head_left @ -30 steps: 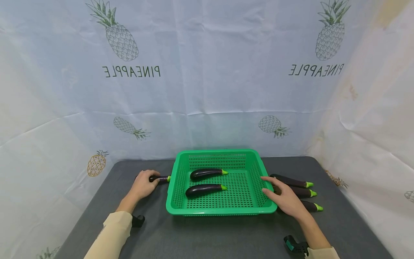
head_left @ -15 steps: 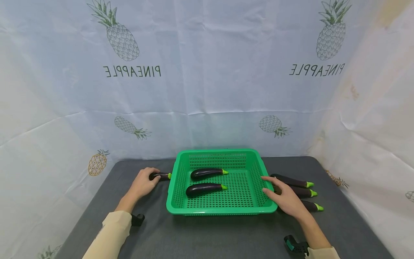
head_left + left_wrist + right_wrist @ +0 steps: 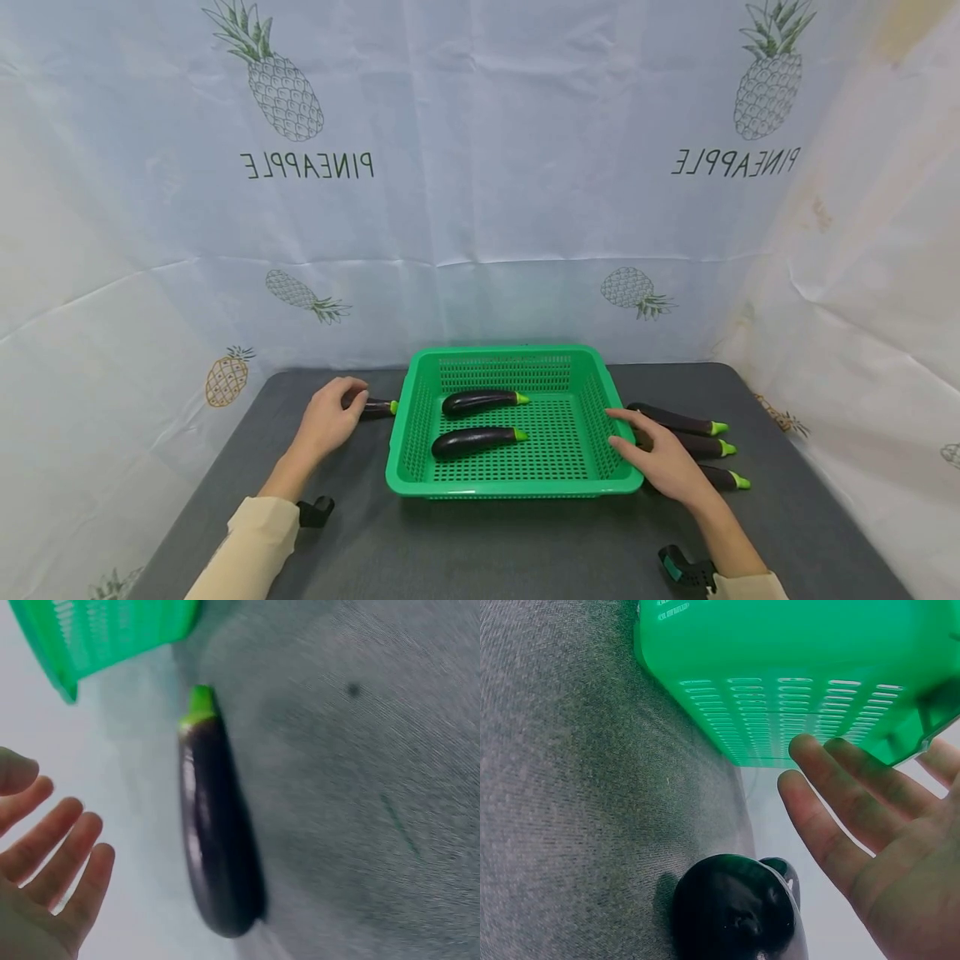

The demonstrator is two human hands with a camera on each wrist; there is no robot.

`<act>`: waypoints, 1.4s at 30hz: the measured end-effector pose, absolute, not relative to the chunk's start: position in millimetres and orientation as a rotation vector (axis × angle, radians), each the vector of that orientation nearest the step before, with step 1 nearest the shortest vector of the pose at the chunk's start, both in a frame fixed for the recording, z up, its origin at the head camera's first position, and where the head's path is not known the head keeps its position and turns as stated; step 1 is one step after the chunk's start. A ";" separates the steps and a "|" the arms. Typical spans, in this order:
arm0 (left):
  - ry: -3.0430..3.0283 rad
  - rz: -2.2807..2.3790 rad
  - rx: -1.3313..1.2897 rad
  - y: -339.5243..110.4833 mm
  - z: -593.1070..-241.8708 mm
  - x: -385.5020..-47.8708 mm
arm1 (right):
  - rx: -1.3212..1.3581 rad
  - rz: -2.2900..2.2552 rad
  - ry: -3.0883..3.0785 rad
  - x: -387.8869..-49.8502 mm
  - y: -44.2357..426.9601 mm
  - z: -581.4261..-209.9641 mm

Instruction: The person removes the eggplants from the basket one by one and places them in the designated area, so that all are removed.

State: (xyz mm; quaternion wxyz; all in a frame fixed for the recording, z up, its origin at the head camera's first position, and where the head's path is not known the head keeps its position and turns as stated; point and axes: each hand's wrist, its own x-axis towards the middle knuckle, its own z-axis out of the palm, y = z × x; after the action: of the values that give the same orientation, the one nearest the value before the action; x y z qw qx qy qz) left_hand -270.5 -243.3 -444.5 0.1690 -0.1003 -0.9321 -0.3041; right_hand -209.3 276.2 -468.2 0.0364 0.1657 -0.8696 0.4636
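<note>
A dark purple eggplant (image 3: 375,408) with a green cap lies on the table left of the green basket (image 3: 517,490). My left hand (image 3: 330,419) hovers beside and over that eggplant, partly hiding it in the head view. The left wrist view shows the left hand (image 3: 56,870) with fingers spread, apart from the eggplant (image 3: 214,825). Inside the basket lie two eggplants, a rear one (image 3: 480,402) and a front one (image 3: 476,442). My right hand (image 3: 663,458) rests at the basket's right rim; its extended fingers (image 3: 847,795) lie along the outer side wall.
Right of the basket lie three more eggplants, a rear one (image 3: 678,418), a middle one (image 3: 701,445) and a front one (image 3: 723,477), partly behind the right hand. The grey table (image 3: 480,550) meets a pineapple-printed cloth (image 3: 480,208) at the back.
My left hand has let go of the left eggplant and lifted slightly away from it. The eggplant stays beside the basket. The right hand has not moved.
</note>
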 end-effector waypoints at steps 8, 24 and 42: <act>-2.570 -0.927 -0.367 -226.7 -423.4 -259.7 | 0.501 1.408 -2.682 -209.5 276.7 -468.6; -2.525 -0.966 -0.548 -181.1 -383.4 -237.1 | 0.499 1.408 -2.686 -206.8 275.7 -461.6; -2.609 -0.987 -0.668 -131.3 -387.2 -232.8 | 0.510 1.416 -2.679 -206.9 275.8 -461.8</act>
State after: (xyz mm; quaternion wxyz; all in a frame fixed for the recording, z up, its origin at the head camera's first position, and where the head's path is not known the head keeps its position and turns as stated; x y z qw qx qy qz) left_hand -232.8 -131.3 -387.2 0.1364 -0.2306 -0.9011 -0.3409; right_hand -206.9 275.8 -461.8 0.0344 0.1659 -0.8713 0.4605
